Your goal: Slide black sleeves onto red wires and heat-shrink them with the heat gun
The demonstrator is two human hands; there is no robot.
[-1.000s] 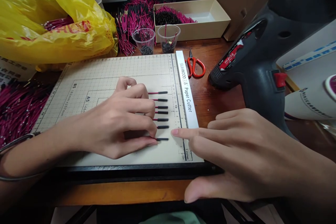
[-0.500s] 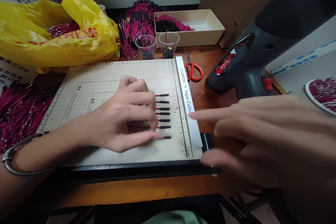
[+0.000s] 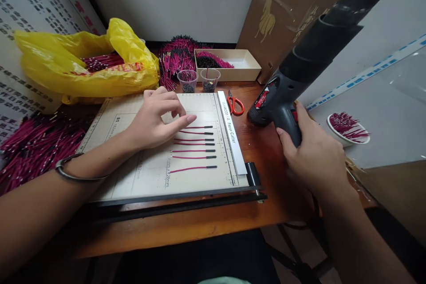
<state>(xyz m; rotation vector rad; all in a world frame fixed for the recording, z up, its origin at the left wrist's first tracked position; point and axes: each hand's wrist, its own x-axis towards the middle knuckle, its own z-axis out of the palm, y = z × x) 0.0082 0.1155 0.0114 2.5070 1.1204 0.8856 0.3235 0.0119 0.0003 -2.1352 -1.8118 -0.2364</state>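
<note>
Grips the gun point(image 3: 296, 71) at right with right hand point(image 3: 317, 151) clamped round its handle point(image 3: 288, 123), likely the best hold; looks rigid, top-heavy. Holds left hand point(image 3: 153, 120), fingers curled, thumb apart, by bendy-looking wires point(image 3: 189, 151) further left.

Matt plastic heat gun point(image 3: 286, 91), glossy wooden table point(image 3: 262, 151)

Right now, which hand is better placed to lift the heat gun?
The right, I'd judge: the right hand is wrapped around the handle of the heat gun, while the left hand is over the board, beside the wires.
</note>
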